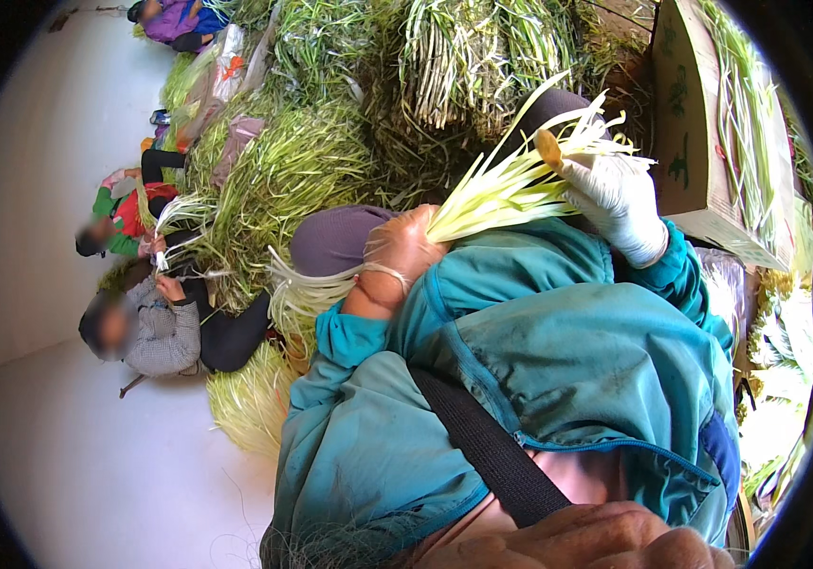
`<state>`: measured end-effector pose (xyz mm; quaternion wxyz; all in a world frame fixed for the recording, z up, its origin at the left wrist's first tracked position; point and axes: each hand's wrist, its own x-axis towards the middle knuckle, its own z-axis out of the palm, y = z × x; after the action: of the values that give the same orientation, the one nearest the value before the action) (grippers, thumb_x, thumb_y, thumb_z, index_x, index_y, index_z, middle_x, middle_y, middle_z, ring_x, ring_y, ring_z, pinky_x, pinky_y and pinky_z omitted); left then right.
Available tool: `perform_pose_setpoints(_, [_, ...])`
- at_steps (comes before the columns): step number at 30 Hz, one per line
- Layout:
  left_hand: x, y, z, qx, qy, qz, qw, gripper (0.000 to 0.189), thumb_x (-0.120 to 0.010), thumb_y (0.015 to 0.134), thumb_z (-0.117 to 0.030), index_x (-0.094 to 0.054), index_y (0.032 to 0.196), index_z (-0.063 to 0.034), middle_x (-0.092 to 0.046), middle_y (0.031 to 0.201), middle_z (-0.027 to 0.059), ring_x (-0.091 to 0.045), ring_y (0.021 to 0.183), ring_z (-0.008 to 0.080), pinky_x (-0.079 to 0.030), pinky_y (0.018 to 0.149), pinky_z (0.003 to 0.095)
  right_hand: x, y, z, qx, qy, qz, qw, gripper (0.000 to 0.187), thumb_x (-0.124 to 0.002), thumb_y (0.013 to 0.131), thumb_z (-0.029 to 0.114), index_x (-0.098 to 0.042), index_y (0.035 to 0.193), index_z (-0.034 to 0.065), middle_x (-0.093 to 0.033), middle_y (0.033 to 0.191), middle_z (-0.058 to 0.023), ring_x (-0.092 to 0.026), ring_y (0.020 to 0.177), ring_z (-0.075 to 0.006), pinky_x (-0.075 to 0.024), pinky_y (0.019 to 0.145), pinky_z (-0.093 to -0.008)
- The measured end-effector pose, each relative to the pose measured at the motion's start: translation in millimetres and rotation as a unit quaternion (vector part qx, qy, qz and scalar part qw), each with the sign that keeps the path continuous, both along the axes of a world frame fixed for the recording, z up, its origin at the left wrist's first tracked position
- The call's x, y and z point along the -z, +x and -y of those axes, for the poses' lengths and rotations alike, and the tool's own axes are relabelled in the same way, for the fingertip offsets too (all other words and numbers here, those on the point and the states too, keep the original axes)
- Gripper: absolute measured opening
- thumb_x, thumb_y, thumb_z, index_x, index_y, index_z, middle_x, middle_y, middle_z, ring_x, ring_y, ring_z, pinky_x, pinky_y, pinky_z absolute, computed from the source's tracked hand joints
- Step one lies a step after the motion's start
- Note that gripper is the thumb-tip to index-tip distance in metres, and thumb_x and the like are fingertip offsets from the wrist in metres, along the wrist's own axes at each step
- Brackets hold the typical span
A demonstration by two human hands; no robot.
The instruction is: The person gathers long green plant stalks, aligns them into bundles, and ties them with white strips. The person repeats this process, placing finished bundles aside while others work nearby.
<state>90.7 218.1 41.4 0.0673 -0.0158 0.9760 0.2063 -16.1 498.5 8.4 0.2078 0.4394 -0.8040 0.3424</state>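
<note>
My left hand (pixel 406 245), in a thin clear glove with a band at the wrist, is closed around a bunch of yellow-green leafy stalks (pixel 499 199), which look like blanched garlic leaves or chives. White stalk ends (pixel 314 284) show on the other side of this hand, beside my raised knee (pixel 339 238). At the leaf tips is my right hand (pixel 612 195), in a white glove with a brown cover on one digit (pixel 548 149). Leaves lie against its fingers; whether it grips them is hidden.
Heaped green stalks (pixel 285 163) and a stacked bundle (pixel 449 64) lie ahead. A cardboard box (pixel 691 135) with leaves over it stands at right. Seated co-workers, one in a grey jacket (pixel 164 334) and another in red and green (pixel 129 220), are at left by a white wall (pixel 43 213).
</note>
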Motion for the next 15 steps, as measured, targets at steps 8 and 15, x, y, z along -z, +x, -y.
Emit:
perform_pose_setpoints(8, [1.4,4.2,5.3,0.008,-0.03,0.026,0.999,0.034,-0.072,0.074,-0.025,-0.062,0.103,-0.0115,-0.066,0.091,0.016,-0.064,0.083,0.0361,-0.051,0.068,0.0424,-2.3,6.6,5.7,-0.004,0.106,0.063,0.992,0.019,-0.068,0.076,0.028,-0.062,0.075,0.0104,-0.053,0.07,-0.0077,-0.058,0.07,-0.0268,-0.0445,0.063,-0.0391])
perform_pose_setpoints(15, [14.2,7.5,11.2,0.049,0.015,0.038,0.998,0.033,-0.067,0.076,-0.021,-0.062,0.107,-0.0123,-0.066,0.099,0.0148,-0.064,0.086,0.0343,-0.052,0.072,0.0419,18.6,5.9,28.7,0.132,0.046,0.09,0.986,0.016,-0.063,0.073,0.016,-0.06,0.06,0.0078,-0.058,0.063,-0.0101,-0.059,0.058,-0.0296,-0.0472,0.057,-0.0404])
